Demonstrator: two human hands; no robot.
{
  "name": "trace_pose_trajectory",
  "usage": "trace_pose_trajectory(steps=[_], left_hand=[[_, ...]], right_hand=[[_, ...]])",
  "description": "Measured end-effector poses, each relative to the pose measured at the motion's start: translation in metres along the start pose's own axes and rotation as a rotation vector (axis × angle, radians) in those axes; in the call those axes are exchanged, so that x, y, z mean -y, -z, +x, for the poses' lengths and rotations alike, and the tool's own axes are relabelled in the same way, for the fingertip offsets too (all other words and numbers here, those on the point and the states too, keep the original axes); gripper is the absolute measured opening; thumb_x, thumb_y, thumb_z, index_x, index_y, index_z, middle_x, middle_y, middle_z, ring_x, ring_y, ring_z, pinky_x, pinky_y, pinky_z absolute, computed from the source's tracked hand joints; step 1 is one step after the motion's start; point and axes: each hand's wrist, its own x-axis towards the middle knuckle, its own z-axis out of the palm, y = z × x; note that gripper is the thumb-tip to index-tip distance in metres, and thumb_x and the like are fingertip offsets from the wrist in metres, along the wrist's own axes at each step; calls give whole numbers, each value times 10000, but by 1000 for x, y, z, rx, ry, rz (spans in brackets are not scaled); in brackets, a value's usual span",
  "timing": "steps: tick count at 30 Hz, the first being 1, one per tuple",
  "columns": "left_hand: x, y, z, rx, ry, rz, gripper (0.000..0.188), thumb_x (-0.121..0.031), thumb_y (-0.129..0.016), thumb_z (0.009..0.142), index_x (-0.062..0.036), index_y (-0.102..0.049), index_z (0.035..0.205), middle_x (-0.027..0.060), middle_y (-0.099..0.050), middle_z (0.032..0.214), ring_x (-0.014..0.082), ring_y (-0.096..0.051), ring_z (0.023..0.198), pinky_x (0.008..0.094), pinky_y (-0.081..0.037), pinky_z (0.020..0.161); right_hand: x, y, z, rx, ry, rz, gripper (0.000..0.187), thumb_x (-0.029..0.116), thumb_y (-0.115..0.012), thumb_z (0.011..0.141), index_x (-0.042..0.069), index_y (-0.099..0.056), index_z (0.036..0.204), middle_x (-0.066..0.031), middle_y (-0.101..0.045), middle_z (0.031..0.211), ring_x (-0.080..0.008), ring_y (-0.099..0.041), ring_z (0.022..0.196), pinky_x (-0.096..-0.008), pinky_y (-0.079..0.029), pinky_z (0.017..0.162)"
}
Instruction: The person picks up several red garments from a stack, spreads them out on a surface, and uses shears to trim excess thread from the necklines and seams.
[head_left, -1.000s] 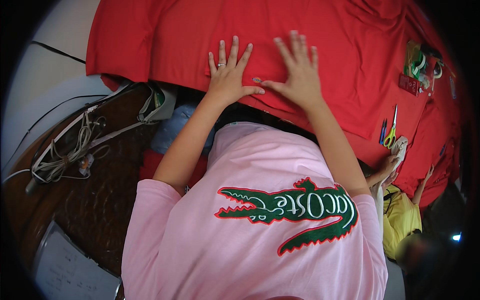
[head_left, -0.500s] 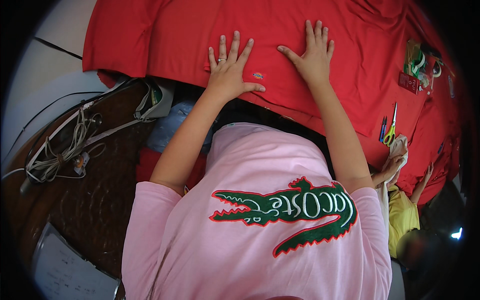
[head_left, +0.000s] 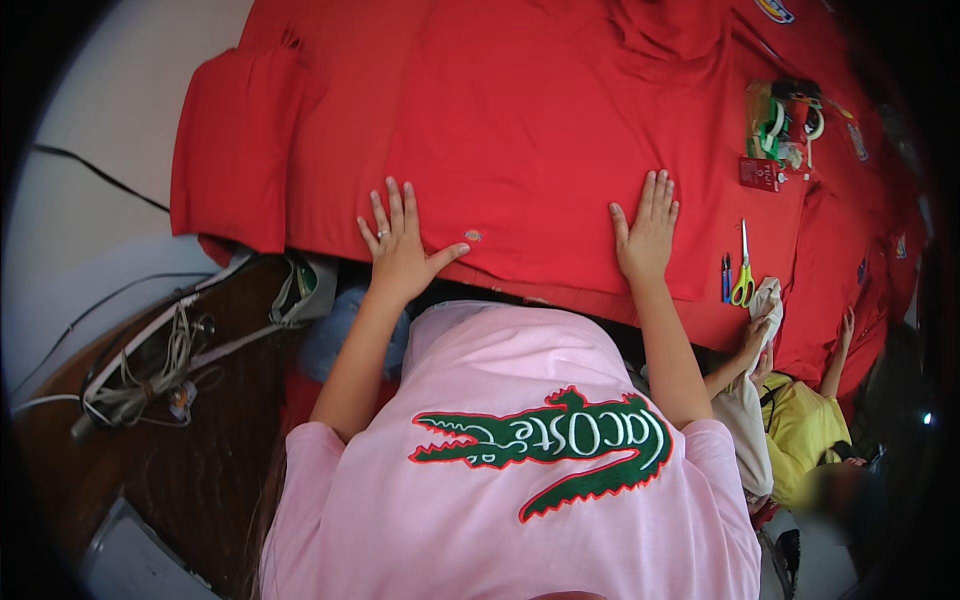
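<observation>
A large red cloth (head_left: pixel 520 130) covers the table in front of me. My left hand (head_left: pixel 400 245) lies flat on it near the front edge, fingers spread, with a ring on one finger. A small grey spot (head_left: pixel 473 236) sits on the cloth just right of its thumb. My right hand (head_left: pixel 645 235) presses flat on the cloth further right, fingers together and pointing away. Neither hand holds anything. My pink shirt with a green crocodile figure (head_left: pixel 545 445) fills the lower middle.
Scissors with green-yellow handles (head_left: pixel 743 275) and pens (head_left: pixel 726 277) lie right of my right hand. A clear bag of small items (head_left: pixel 780 130) sits at the far right. Another person in yellow (head_left: pixel 805 425) reaches up at the right edge. Tangled cables (head_left: pixel 140 375) lie left.
My right hand has slid to the right across the red cloth, away from my left hand. The left hand has stayed near the grey spot. The view has shifted slightly.
</observation>
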Motion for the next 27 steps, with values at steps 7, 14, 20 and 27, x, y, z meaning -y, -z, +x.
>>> trace_pose_trajectory(steps=[7,14,20,27], left_hand=[[-83,-3,115,-159,-548,-101,767,-418,-543,1039,-39,-275,1649,130,-202,1748,348,-150,1619,635,-87,1271],[-93,37,251,-403,-458,140,676,-418,-514,1040,-184,-336,1649,11,-276,1732,301,-228,1602,591,-133,1290],[-67,55,297,-457,-362,127,664,-467,-464,1063,-229,-307,1663,-32,-265,1736,274,-195,1614,542,-127,1308],[-70,57,299,-465,-359,115,711,-442,-516,1024,-184,-319,1656,-16,-283,1730,286,-215,1607,558,-145,1301]], right_hand=[[104,-32,82,170,362,384,634,175,-518,1028,25,-337,1617,-190,-331,1684,-334,-274,1583,-493,-195,1300],[88,-53,198,5,326,83,615,309,-452,1082,56,-327,1629,-148,-339,1689,-302,-298,1573,-486,-260,1278],[30,-50,251,-40,173,21,632,376,-449,1093,90,-318,1641,-97,-375,1677,-289,-385,1519,-492,-282,1266],[24,-48,260,-34,152,11,637,396,-442,1096,102,-308,1645,-71,-393,1669,-270,-468,1445,-499,-321,1243]])
